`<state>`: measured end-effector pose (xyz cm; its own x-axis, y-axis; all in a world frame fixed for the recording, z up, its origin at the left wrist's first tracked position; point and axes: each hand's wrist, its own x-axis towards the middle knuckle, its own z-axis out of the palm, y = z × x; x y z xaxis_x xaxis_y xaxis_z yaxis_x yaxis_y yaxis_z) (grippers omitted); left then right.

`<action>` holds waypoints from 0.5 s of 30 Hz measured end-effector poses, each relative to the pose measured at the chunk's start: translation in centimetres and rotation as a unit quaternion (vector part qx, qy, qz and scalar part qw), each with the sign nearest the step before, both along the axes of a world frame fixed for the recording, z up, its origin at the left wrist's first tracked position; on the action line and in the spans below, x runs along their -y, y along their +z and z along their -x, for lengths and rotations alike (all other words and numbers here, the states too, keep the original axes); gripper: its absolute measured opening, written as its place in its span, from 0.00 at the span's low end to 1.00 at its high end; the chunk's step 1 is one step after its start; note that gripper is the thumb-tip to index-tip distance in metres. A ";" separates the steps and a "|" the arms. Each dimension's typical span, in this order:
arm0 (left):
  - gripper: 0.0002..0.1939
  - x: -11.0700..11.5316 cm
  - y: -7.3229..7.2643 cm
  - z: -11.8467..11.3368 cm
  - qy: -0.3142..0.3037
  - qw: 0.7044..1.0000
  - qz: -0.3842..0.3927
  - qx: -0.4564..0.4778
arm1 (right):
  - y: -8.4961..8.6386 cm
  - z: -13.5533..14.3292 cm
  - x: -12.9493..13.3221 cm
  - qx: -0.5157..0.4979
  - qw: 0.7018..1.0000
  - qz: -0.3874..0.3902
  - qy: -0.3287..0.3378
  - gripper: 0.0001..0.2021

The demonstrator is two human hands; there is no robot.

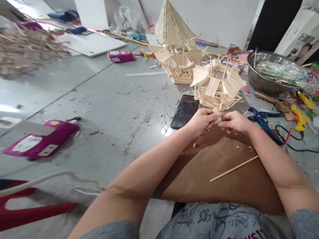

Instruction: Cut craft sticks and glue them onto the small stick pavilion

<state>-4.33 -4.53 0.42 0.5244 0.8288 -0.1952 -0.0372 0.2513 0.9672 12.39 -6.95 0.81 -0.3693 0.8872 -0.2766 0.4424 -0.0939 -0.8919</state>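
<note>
Between the fingertips of both hands is a small panel of short wooden sticks (217, 114) laid side by side. My left hand (204, 120) pinches it from the left, and my right hand (233, 121) grips its right side. Just beyond them stands a six-sided stick model (216, 84) with slanted roof panels and upright posts. Behind it rises a taller stick pagoda (178, 46) with a pointed roof. A single loose stick (234, 168) lies on the brown sheet (199, 176) below my hands.
A black phone (184, 112) lies left of my hands. To the right are blue-handled cutters (265, 124), a yellow glue gun (299, 118) with its cord, and a metal bowl (264, 79) of bagged sticks. Purple power strips (41, 138) and a stick pile (30, 49) sit left.
</note>
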 end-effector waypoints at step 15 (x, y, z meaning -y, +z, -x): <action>0.06 -0.2 0.9 0.2 -0.014 0.993 0.109 -0.052 | 0.5 0.8 0.6 0.129 0.918 -0.354 0.126 0.53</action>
<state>-4.53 -4.31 1.30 0.5146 0.7462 -0.4224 0.0709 0.4539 0.8882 11.57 -7.51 1.33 -0.5900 0.7738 0.2304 0.5750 0.6031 -0.5528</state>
